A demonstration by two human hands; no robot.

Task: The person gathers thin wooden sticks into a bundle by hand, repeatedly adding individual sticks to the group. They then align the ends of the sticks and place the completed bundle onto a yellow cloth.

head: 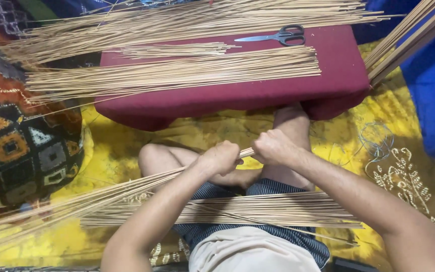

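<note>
Head view: left hand (218,157) and right hand (273,146) had fingers closed around one bundle of thin bamboo sticks (101,194), which fanned leftward over the lap. More sticks (177,70) and scissors (278,36) lay on the maroon table (278,90).

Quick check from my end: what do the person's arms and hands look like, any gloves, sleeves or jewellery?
Both arms are bare to above the elbow, no sleeves in view. The left hand and right hand wear no gloves; no rings, watch or bands show.
</note>
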